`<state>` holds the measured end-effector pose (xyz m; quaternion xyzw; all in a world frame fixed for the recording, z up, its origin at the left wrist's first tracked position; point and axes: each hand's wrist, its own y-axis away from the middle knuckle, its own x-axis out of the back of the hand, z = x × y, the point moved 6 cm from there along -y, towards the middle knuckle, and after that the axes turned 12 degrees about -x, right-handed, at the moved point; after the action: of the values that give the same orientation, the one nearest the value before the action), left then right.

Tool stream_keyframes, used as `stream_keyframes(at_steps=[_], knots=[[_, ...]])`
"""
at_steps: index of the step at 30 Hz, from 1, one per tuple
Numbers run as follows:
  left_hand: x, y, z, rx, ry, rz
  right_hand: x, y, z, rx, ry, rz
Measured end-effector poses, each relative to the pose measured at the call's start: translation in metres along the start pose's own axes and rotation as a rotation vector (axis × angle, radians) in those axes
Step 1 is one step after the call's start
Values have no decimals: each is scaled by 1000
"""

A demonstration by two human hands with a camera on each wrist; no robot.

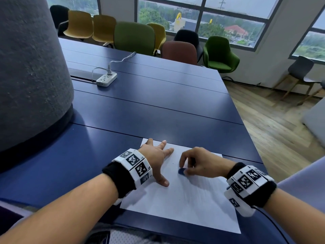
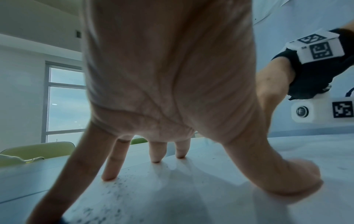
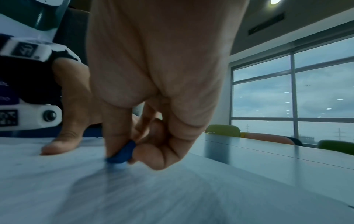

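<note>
First, the head view: a white rectangular sheet of paper (image 1: pixel 184 199) lies at the near edge of a long dark blue table (image 1: pixel 158 103). The left hand (image 1: pixel 156 155) rests on the sheet's upper left part, fingers straight and spread, thumb pressed down nearer the person. The right hand (image 1: pixel 197 162) hovers low over the middle of the sheet, its fingers curled, and pinches a small blue eraser (image 1: pixel 182 171) whose lower end touches the paper. Both wrists carry black bands with white marker blocks. Farther up the table sits a white plastic power strip (image 1: pixel 106 79); a broad grey felt-covered column (image 1: pixel 31 67) stands at the left.

Next, the left wrist view: the left hand (image 2: pixel 168 75) is splayed open, with its fingertips (image 2: pixel 112 171) and thumb planted on the sheet (image 2: pixel 191 189). Dark specks (image 2: pixel 114 191) are scattered on the paper near the fingertips.

Lastly, the right wrist view: the right hand (image 3: pixel 159 68) grips the eraser (image 3: pixel 122 153) between thumb and fingertips, tilted, its pale bottom end on the sheet (image 3: pixel 134 197). The paper below it is smeared by blur. The left hand's thumb (image 3: pixel 65 121) presses the sheet just beside it.
</note>
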<state>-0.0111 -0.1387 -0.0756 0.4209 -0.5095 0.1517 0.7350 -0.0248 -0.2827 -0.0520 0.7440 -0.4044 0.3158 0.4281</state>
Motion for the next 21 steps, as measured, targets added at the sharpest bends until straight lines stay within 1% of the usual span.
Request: stream_keyframes(at_steps=[1,2,3,6,7,11,12,13,16,17,18,19,21], knots=[[0,0,0,0,-4,0,2,-1,2,-15,-18,55],[0,0,0,-2,-6,0,1,2,4,-22,-29,65],[0,0,0,-3,-9,2,-3,6,4,-11,-28,34],[1,0,-1,-7,-4,8,-19,22,-5,39,38,-136],[1,0,-1,-8,0,7,-18,22,-6,41,54,-139],[0,0,-1,-11,-3,5,-5,10,3,-6,-18,40],[0,1,-1,-10,-6,5,-6,11,4,-7,-32,55],[1,1,0,-10,-9,6,-9,14,4,2,-31,35],[2,2,0,-13,-9,15,-26,27,-6,49,36,-167],[2,2,0,-13,-7,13,-28,28,-8,47,57,-204],[1,1,0,-11,-5,10,-25,24,-8,41,67,-200],[1,1,-1,-9,-4,6,-21,19,-7,32,68,-163],[0,1,0,-5,-10,-1,-10,5,-4,10,50,-58]])
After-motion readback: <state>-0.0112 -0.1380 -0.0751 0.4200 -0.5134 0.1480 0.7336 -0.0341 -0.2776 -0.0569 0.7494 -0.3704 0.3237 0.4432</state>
